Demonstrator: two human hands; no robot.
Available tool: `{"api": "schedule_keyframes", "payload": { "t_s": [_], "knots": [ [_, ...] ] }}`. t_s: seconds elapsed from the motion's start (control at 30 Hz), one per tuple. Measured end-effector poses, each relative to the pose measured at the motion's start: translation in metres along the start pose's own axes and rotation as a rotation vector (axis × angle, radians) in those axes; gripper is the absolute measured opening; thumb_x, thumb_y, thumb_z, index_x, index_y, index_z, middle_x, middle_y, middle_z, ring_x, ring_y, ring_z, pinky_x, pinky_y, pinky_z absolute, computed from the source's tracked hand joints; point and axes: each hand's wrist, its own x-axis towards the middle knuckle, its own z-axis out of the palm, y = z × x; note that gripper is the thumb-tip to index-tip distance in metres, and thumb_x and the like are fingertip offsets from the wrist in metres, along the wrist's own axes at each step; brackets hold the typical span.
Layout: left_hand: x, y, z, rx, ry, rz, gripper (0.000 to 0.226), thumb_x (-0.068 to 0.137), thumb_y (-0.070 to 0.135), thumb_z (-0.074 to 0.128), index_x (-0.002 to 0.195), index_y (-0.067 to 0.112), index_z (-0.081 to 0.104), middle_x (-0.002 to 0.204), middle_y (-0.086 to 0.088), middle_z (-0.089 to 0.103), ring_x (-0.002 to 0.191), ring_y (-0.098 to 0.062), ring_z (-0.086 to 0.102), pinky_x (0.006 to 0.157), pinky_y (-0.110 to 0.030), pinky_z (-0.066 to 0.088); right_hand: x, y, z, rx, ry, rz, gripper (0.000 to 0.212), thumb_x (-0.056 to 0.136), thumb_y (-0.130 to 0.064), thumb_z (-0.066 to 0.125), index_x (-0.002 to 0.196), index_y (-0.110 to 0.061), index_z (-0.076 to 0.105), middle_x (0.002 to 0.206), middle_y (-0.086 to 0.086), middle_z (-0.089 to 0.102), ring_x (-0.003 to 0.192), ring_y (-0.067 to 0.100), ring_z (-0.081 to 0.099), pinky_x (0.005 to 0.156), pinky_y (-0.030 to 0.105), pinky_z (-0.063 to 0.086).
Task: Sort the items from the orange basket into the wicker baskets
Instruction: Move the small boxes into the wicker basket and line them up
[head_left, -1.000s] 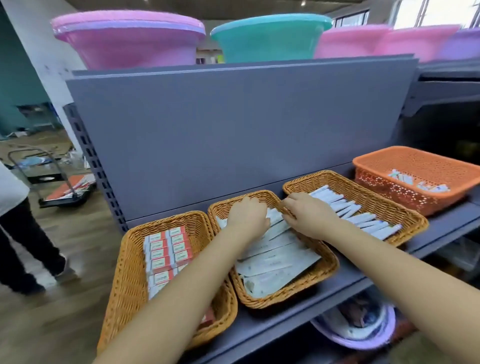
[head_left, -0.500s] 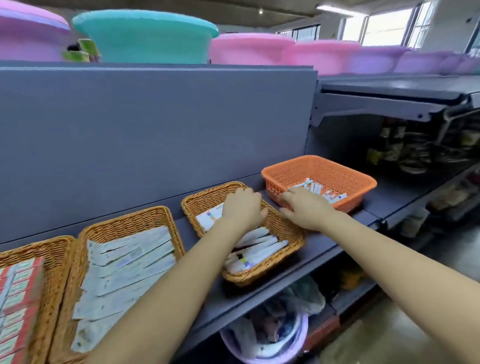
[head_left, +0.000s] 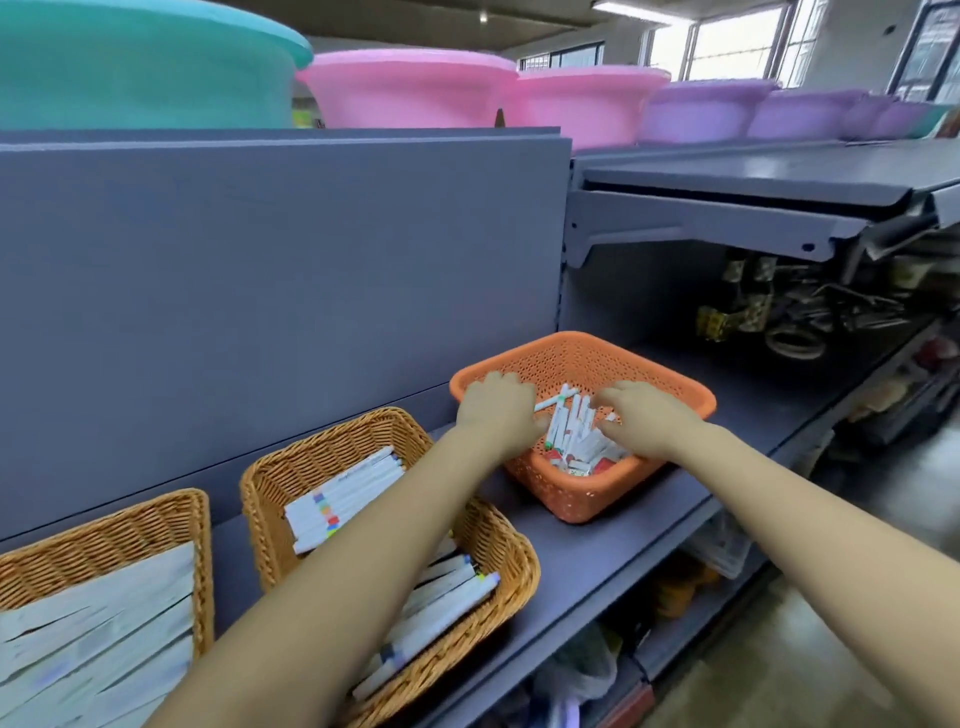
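Although two wicker baskets in view already hold sorted stock, I judge the job only partly done, because the orange basket (head_left: 582, 364) is not empty. It sits on the grey shelf (head_left: 597, 551), to the right of the wickers, and a loose heap of slim white packets (head_left: 571, 426) with a few small red-marked pieces lies in its bottom. My left hand (head_left: 496, 410) is down inside the near-left part of it, fingers curled; a white packet sticks out from beside it, but I cannot tell whether it is actually gripped. My right hand (head_left: 636, 418) is in the right part, fingers bent down into the heap; I cannot tell if it has anything either. The nearer wicker basket (head_left: 511, 551) carries rows of white sticks with coloured ends, partly hidden by my left forearm. The far-left wicker basket (head_left: 200, 525) holds flat pale sachets laid in layers. What is left, as I read it, is lifting out the remaining mixed pieces and matching each to its basket.
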Motion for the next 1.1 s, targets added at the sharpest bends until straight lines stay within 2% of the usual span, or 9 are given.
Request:
{"api": "schedule_keyframes", "payload": {
  "t_s": [0.17, 0.3, 0.4, 0.5, 0.63, 0.77, 0.9, 1.03, 1.1],
  "knots": [
    [0.035, 0.004, 0.012, -0.022, -0.088, 0.008, 0.04, 0.095, 0.038, 0.044, 0.121, 0.013, 0.059, 0.12, -0.008, 0.056, 0.113, -0.026, 0.049, 0.082, -0.038, 0.044, 0.029, 0.021, -0.001, -0.001, -0.084, -0.018, 0.04, 0.094, -0.027, 0.049, 0.133, -0.021, 0.05, 0.135, 0.002, 0.05, 0.123, 0.021, 0.046, 0.101, 0.034, 0.038],
    [0.056, 0.009, 0.027, -0.04, -0.193, -0.013, 0.037, 0.092, 0.036, 0.048, 0.118, 0.014, 0.062, 0.115, -0.007, 0.06, 0.107, -0.027, 0.054, 0.077, -0.036, 0.046, 0.048, 0.028, 0.0, -0.023, -0.222, -0.142, 0.036, 0.093, -0.029, 0.05, 0.129, -0.022, 0.053, 0.133, -0.001, 0.054, 0.12, 0.02, 0.05, 0.099, 0.033, 0.04],
    [0.062, 0.015, 0.03, -0.055, -0.33, -0.021, 0.029, 0.091, 0.03, 0.052, 0.112, 0.015, 0.065, 0.109, -0.005, 0.065, 0.081, -0.021, 0.06, 0.072, -0.032, 0.048, 0.056, 0.029, 0.0, 0.004, -0.283, -0.27, 0.033, 0.094, -0.032, 0.05, 0.125, -0.024, 0.056, 0.13, -0.005, 0.056, 0.118, 0.017, 0.051, 0.098, 0.03, 0.04],
    [0.062, 0.016, 0.03, -0.05, -0.509, -0.034, 0.024, 0.089, 0.022, 0.055, 0.11, 0.021, 0.067, 0.095, -0.001, 0.07, 0.053, -0.009, 0.049, 0.071, -0.03, 0.051, 0.059, 0.029, 0.003, 0.031, -0.331, -0.397, 0.026, 0.093, -0.033, 0.052, 0.115, -0.024, 0.062, 0.12, -0.007, 0.06, 0.11, 0.014, 0.053, 0.094, 0.028, 0.042],
    [0.062, 0.021, 0.031, 0.013, -0.671, -0.048, 0.028, 0.087, 0.017, 0.059, 0.112, 0.027, 0.066, 0.073, 0.006, 0.06, 0.054, -0.008, 0.049, 0.057, -0.023, 0.044, 0.056, 0.034, 0.008, 0.071, -0.447, -0.526, 0.012, 0.087, -0.026, 0.058, 0.096, -0.023, 0.065, 0.093, -0.011, 0.061, 0.089, 0.009, 0.054, 0.08, 0.024, 0.044],
    [0.059, 0.026, 0.03, -0.007, -0.73, -0.086, 0.028, 0.088, 0.022, 0.059, 0.116, 0.025, 0.06, 0.087, 0.008, 0.063, 0.066, -0.011, 0.055, 0.067, -0.026, 0.046, 0.055, 0.038, 0.008, 0.074, -0.593, -0.605, 0.018, 0.086, -0.029, 0.063, 0.103, -0.023, 0.066, 0.097, -0.012, 0.059, 0.091, 0.007, 0.053, 0.081, 0.022, 0.042],
    [0.054, 0.024, 0.034, -0.086, -0.672, -0.15, 0.019, 0.084, 0.029, 0.064, 0.1, 0.027, 0.054, 0.095, 0.006, 0.068, 0.076, -0.015, 0.059, 0.055, -0.024, 0.035, 0.059, 0.034, 0.01, -0.009, -0.628, -0.671, 0.02, 0.086, -0.023, 0.062, 0.106, -0.026, 0.063, 0.086, -0.016, 0.049, 0.092, 0.012, 0.05, 0.08, 0.024, 0.041],
    [0.049, 0.027, 0.03, -0.165, -0.464, -0.19, 0.03, 0.08, 0.037, 0.069, 0.101, 0.023, 0.054, 0.082, 0.01, 0.054, 0.08, -0.017, 0.053, 0.067, -0.028, 0.038, 0.062, 0.036, 0.006, 0.06, -0.598, -0.675, 0.016, 0.081, -0.022, 0.068, 0.091, -0.026, 0.055, 0.084, -0.011, 0.052, 0.081, 0.014, 0.054, 0.065, 0.026, 0.045],
    [0.046, 0.029, 0.024, -0.251, -0.319, -0.214, 0.032, 0.081, 0.032, 0.068, 0.108, 0.019, 0.057, 0.087, 0.006, 0.059, 0.085, -0.019, 0.057, 0.07, -0.028, 0.04, 0.064, 0.041, 0.003, 0.185, -0.594, -0.614, 0.017, 0.081, -0.02, 0.069, 0.088, -0.025, 0.054, 0.087, -0.005, 0.057, 0.071, 0.017, 0.059, 0.054, 0.026, 0.047]
  ]
}}
